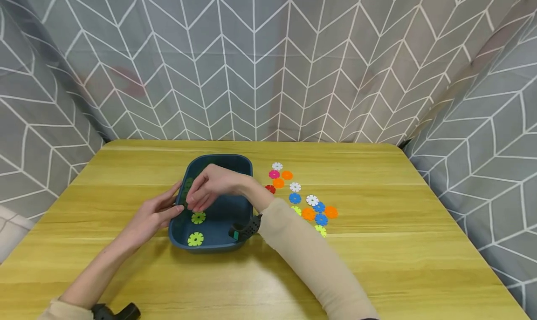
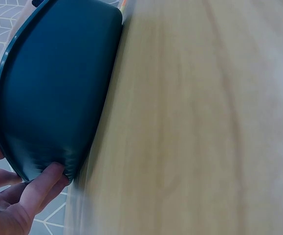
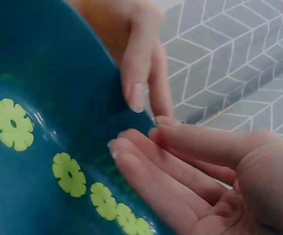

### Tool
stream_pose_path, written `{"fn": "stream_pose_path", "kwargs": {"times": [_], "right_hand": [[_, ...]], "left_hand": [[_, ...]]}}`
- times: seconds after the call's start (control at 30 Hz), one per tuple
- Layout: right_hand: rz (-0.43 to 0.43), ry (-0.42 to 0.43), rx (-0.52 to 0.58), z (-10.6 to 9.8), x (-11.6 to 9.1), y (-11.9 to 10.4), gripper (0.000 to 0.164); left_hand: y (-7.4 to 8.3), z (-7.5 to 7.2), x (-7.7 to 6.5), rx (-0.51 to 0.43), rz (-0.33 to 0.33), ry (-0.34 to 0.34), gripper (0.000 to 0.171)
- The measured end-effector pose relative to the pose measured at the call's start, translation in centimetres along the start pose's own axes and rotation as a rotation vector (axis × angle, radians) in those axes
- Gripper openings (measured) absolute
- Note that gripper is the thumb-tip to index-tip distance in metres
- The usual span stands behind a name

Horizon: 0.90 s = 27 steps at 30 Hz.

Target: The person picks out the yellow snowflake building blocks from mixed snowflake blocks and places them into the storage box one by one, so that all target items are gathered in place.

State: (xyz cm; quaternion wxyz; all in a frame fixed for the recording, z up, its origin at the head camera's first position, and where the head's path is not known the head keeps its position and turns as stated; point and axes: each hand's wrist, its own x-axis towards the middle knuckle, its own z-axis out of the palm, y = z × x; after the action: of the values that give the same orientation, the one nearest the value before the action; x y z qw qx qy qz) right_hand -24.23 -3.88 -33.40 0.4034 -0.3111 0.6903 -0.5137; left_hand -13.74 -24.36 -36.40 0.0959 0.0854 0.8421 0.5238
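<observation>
A dark teal plastic bin (image 1: 224, 213) stands on the table, left of centre. My left hand (image 1: 153, 217) grips its left side, with the thumb at the rim and fingers against the outer wall (image 2: 58, 78). Over the bin's inside hangs my right hand (image 1: 211, 187), near the left wall. Its thumb touches the index finger and the other fingers (image 3: 151, 176) are loosely bent; no disc shows between them. Several yellow-green notched snowflake discs (image 3: 69, 175) lie in the bin along that wall, with one snowflake disc (image 1: 195, 239) at its near left corner.
Right of the bin, loose snowflake discs in white (image 1: 295, 187), orange (image 1: 331, 212), blue (image 1: 321, 219), pink (image 1: 274, 174), red and yellow-green are scattered on the wooden table (image 1: 398, 245). My right forearm hides some of that area. A patterned grey curtain (image 1: 268, 64) borders the table.
</observation>
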Motion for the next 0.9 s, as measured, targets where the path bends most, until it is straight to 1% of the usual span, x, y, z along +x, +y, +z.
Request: {"fn": "stream_pose_path", "kwargs": {"times": [0.27,0.33,0.47,0.57,0.7,0.9], "right_hand": [[-0.040,0.112,0.000,-0.8,-1.8,-0.4,0.025],[-0.053,0.141,-0.009,-0.9,-2.3,-0.3,0.024],[-0.069,0.193,-0.012,-0.9,-3.1,0.0,0.017],[-0.077,0.214,-0.021,-0.7,-3.6,0.2,0.017],[-0.086,0.223,-0.027,-0.6,-4.2,0.5,0.021],[-0.104,0.253,-0.005,-0.7,-5.3,1.1,0.024]], "left_hand": [[-0.1,0.0,0.1,-0.016,0.012,-0.002,0.066],[-0.2,0.0,0.1,-0.015,0.012,-0.002,0.066],[-0.2,0.0,0.1,-0.012,0.004,-0.003,0.066],[-0.2,0.1,0.1,-0.015,0.003,-0.001,0.066],[-0.1,0.1,0.1,-0.014,-0.002,0.000,0.066],[0.0,0.2,0.1,-0.023,-0.006,0.000,0.066]]}}
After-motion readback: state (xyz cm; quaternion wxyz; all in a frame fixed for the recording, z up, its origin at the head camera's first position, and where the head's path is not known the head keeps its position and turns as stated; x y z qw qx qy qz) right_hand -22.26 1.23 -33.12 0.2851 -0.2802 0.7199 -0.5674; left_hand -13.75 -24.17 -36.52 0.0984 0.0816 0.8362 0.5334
